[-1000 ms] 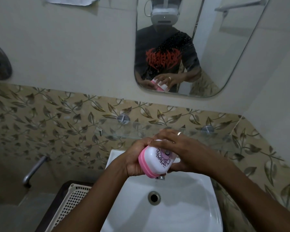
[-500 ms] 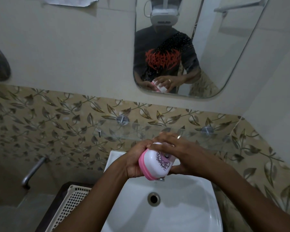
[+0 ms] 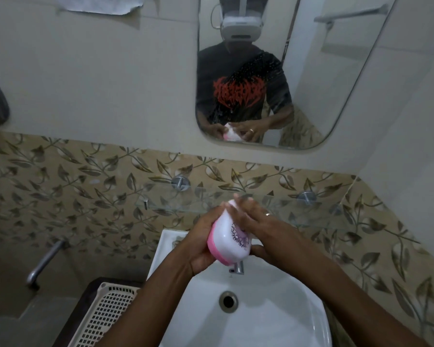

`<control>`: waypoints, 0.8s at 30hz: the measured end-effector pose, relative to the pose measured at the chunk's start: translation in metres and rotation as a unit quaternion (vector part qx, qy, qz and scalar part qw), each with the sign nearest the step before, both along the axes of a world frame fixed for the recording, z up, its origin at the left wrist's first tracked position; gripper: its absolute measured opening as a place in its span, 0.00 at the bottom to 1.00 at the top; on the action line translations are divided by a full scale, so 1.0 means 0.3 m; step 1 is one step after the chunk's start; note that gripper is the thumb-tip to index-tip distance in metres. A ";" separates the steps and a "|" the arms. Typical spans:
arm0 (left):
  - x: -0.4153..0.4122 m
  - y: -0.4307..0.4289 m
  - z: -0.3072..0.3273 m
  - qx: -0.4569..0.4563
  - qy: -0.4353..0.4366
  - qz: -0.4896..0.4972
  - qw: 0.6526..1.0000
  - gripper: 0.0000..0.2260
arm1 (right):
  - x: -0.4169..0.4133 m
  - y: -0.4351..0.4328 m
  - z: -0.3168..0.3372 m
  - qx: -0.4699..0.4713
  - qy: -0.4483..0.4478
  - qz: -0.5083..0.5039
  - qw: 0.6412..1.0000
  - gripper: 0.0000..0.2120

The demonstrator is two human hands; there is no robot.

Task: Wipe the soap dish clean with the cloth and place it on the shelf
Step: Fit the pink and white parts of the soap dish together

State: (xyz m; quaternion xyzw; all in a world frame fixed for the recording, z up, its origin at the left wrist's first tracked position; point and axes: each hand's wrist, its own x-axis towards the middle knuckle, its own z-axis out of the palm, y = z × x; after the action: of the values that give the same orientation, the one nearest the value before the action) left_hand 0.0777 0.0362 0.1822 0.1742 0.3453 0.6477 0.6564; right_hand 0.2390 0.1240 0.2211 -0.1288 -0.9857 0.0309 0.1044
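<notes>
A pink and white soap dish [image 3: 226, 237] with a dark swirl print is held over the basin, tilted on its side. My left hand [image 3: 203, 242] grips its pink lower edge from the left. My right hand [image 3: 254, 222] lies over its top and right side, fingers pressed on the white lid. No cloth shows between my fingers. The glass shelf [image 3: 318, 211] runs along the leaf-patterned wall just behind my hands.
A white washbasin [image 3: 266, 311] with a drain and a small tap [image 3: 238, 267] lies below. A cream perforated basket [image 3: 103, 319] stands to the left. A mirror [image 3: 323, 71] hangs above, a wall spout [image 3: 44, 261] at the left.
Both hands have turned the soap dish more upright and lifted it slightly toward the shelf. My right fingers have slid along the white lid.
</notes>
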 end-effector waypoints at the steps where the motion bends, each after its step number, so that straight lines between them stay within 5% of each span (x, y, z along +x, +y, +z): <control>1: -0.001 0.011 -0.003 0.011 -0.004 0.044 0.999 0.23 | 0.009 -0.004 -0.005 -0.032 0.025 -0.037 0.998 0.53; 6: 0.022 0.032 0.035 0.084 0.043 0.213 0.972 0.25 | 0.014 -0.042 -0.052 -0.315 0.169 -0.105 0.928 0.55; 9: 0.059 0.028 0.040 0.116 0.108 0.233 0.959 0.22 | -0.015 -0.046 -0.072 -0.263 0.262 -0.121 0.921 0.43; 12: 0.047 0.012 0.036 0.167 0.241 0.233 0.927 0.31 | 0.004 -0.009 -0.046 -0.203 0.325 -0.117 0.916 0.35; 18: -0.039 0.025 0.075 0.196 0.556 0.239 0.772 0.36 | 0.065 0.060 0.019 -0.167 0.319 -0.079 0.930 0.32; 21: -0.052 0.039 0.081 0.228 0.617 0.264 0.706 0.30 | 0.078 0.082 0.035 -0.162 0.288 -0.058 0.942 0.31; 24: -0.068 0.043 0.076 0.233 0.643 0.274 0.676 0.23 | 0.083 0.092 0.035 -0.163 0.261 -0.053 0.950 0.30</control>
State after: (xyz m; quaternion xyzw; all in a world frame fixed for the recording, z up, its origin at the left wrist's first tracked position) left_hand 0.0571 0.0491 0.2049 0.5925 0.5524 0.5863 0.0037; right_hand 0.2638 0.1516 0.2317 -0.1838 -0.8972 0.2183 0.3369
